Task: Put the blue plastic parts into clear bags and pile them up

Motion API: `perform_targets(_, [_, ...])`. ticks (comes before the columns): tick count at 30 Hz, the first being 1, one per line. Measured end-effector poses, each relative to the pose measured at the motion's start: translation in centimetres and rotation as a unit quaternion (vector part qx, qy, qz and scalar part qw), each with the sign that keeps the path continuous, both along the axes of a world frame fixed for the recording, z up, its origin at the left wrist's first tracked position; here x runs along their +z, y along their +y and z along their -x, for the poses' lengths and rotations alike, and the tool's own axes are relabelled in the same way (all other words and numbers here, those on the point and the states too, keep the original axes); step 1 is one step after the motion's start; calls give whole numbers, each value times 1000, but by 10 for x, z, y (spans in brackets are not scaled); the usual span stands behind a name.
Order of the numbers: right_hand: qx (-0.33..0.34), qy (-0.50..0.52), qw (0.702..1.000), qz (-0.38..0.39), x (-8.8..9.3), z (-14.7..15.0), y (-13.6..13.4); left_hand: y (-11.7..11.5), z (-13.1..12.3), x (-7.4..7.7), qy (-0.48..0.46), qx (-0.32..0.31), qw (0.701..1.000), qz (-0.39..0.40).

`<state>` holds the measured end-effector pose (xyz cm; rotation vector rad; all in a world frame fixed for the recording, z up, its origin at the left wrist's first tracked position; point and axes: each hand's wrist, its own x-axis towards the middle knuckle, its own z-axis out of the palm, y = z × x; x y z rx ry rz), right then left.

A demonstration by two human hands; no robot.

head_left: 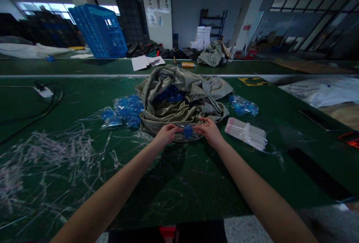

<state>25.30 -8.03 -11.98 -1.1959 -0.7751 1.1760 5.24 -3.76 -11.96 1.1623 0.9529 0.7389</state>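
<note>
Between my two hands is a small clear plastic bag (187,131) with a blue piece inside. My left hand (167,132) pinches its left end, and my right hand (208,130) pinches the right end. Just behind them lies a grey-green woven sack (174,117), its mouth rolled open around several blue pieces (170,95). Left of the sack is a pile of bagged blue pieces (127,110). More bagged blue pieces (243,105) lie to its right. A tied stack of flat clear bags (246,132) rests near my right hand.
Torn plastic strips (64,149) cover the table's left side. A phone (318,119) and a long black item (319,174) lie at the right. Black cables run from a white socket (45,92). Across the far table stand a blue crate (99,31) and an orange roll (187,65).
</note>
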Motion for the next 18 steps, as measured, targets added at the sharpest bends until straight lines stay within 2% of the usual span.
perform_targets(8, [34,10,999,-21,-24,-5,-1,-4,1,-1,70,0,997,-29])
perform_targets(14, [58,-131,990,-15,-31,-8,1,3,-4,-17,164,48,980,-97])
perform_targets(18, [67,-137,988,-12,-37,-6,8,12,-12,-23,207,49,968,-129])
